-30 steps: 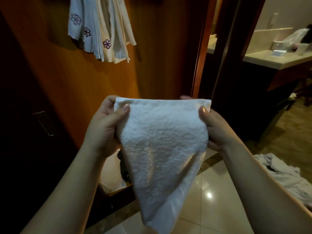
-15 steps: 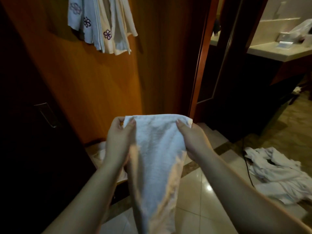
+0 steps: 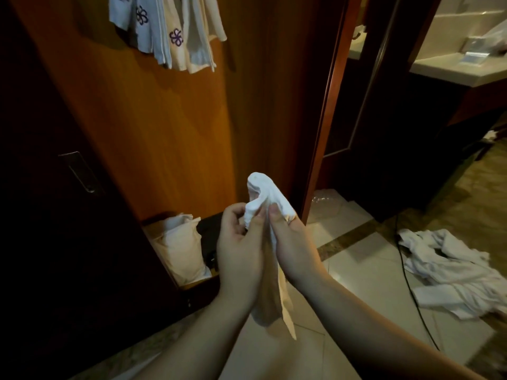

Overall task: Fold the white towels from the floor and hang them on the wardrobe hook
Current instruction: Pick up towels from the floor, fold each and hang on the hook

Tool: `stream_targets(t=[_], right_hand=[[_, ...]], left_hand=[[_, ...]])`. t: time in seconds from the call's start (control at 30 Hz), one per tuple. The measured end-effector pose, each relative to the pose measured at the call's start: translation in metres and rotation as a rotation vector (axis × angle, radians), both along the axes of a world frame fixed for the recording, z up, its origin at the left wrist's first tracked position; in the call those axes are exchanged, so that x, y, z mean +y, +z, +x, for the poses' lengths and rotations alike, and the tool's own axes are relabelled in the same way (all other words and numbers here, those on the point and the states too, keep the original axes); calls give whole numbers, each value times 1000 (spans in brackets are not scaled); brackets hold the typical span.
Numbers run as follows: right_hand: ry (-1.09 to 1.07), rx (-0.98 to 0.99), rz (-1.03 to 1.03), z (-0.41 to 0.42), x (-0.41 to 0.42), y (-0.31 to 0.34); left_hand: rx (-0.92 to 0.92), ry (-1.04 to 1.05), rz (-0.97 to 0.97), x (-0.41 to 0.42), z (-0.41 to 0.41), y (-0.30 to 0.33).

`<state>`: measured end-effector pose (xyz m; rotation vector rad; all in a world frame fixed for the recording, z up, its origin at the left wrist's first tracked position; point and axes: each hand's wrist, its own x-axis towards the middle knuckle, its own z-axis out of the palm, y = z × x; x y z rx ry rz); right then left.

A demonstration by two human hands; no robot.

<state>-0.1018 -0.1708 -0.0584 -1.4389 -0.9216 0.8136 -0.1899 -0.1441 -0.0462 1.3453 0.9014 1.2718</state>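
Towel folded narrow, pinched in both our hands; some hung, a pile still on the floor.

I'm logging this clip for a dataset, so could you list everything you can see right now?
Towel in hands: one, white, bunched between both hands.
Hanging towels: several, white and cream with purple flowers, on the wardrobe.
Towel pile: one heap, white, floor at right.
Cable: one, black, across the floor tiles.
Pillow: one, white, wardrobe bottom.
Counter: one, pale, upper right.
Left hand: grips towel.
Right hand: grips towel.
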Motion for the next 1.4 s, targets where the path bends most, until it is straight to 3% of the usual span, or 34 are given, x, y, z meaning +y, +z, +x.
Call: stream_targets(t=[0.2,0.37,0.5,0.57,0.6,0.77,0.9,1.13,1.23,1.4], right_hand=[[149,83,-33,21,-2,7],[259,26,4,24,-5,17],[148,-85,11,34,-1,23],[120,-170,-15,36,1,26],[114,-199,-23,38,2,28],[162,-349,21,52,4,44],[234,-455,16,65,7,54],[311,-597,-75,81,11,64],[361,-585,-81,86,10,67],[334,-647,-128,100,4,69]], left_hand=[[-101,-168,-30,0,-8,8],[79,-336,60,-2,-12,7],[183,-467,-55,14,-5,6],[92,-520,-234,30,-3,10],[130,-498,-225,30,-5,13],[257,-72,543,38,-40,27],[675,-176,940,69,-40,58],[1011,-338,1151,94,-41,87],[1038,-492,1033,95,-36,94],[1056,-480,1194,93,-28,100]])
